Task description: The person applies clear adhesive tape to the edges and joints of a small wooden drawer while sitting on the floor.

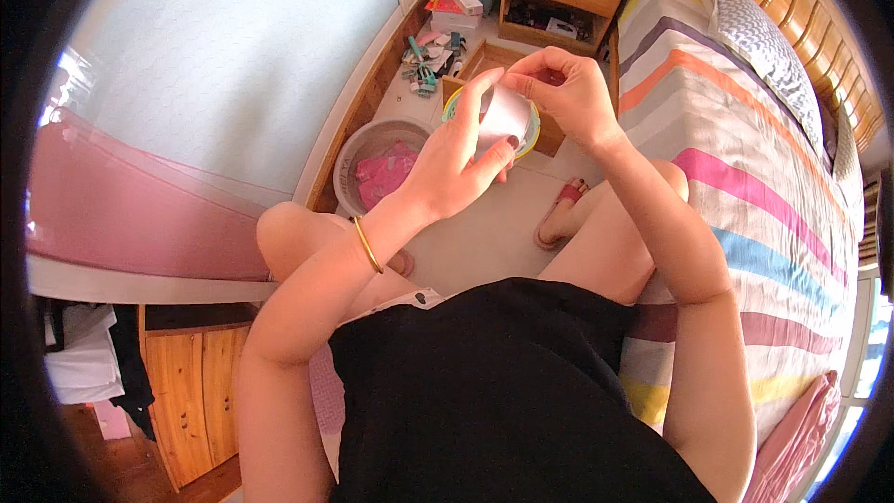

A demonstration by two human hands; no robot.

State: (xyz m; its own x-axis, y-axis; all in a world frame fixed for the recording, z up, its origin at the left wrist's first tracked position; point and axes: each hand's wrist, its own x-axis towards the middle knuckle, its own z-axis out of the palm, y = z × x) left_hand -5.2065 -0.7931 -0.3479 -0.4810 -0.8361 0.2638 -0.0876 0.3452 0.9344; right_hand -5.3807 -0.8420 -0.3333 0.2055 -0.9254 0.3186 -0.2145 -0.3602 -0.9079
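Risks, left to right, everything placed off the pale object (505, 116). Well to its left, the grey basket (349, 163) is holding a pink cloth (386, 172); I'm rating that low concern. On its left and lower side, the left hand (452, 158) is curling round it, fingers partly bent, thumb pressing its near face. Grip is looking light to me: a slack thumb could be letting the piece slip or twist out. The object itself is tilting between both hands, off the floor. Just behind it a yellow-rimmed container (535, 135) is showing; a dropped piece could be clipping that rim. At its upper right edge the right hand (570, 98) is hovering, thumb and index tips nearly meeting. A hard tug there could be creasing the object, if it's as thin as it's looking.

Hidden, same order: left fingers are mostly disappearing behind the object, one tip peeking out below. Its far side is facing away; can't tell hollow or solid, nor material. Hands and object are blocking the container's middle, so contents unknown. Right fingertips are overlapping its edge in my view; can't tell whether they're pinching anything. Far right of it, the bed (689, 102) is running into the dark lens rim, cut off.
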